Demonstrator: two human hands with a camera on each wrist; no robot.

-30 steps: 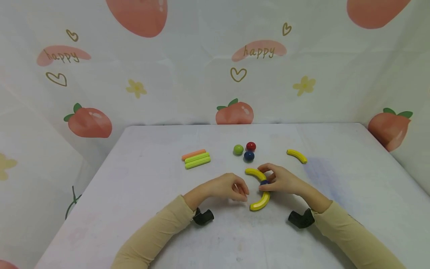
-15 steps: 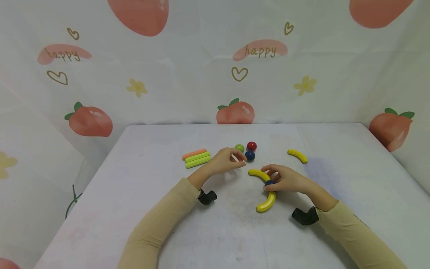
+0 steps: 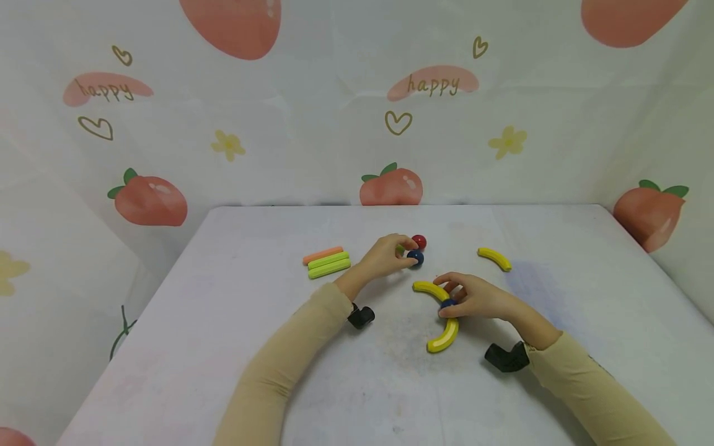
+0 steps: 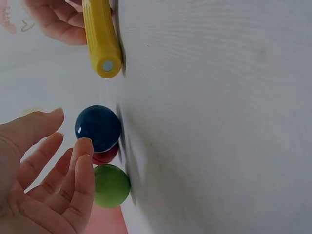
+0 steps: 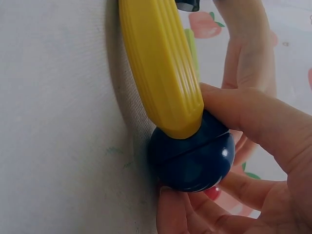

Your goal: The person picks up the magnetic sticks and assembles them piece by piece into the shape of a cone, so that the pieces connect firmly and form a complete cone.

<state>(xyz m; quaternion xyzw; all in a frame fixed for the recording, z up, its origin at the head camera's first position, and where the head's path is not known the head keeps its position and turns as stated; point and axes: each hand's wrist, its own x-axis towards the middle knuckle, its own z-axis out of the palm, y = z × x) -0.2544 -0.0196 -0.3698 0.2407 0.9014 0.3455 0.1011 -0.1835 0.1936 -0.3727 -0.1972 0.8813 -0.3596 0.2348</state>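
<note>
Yellow curved plastic rods, joined by the dark blue ball your right hand pinches, form half a ring; your left hand, fingers loose, reaches the loose blue ball at frame centre.

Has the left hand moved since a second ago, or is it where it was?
Yes. The left hand has moved away from the person, from beside the curved yellow pieces to the three balls, its fingers now open at the blue ball.

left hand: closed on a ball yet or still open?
Open. In the left wrist view the left hand has straight, spread fingers beside the glossy dark blue ball, gripping nothing; actual contact cannot be told.
</note>
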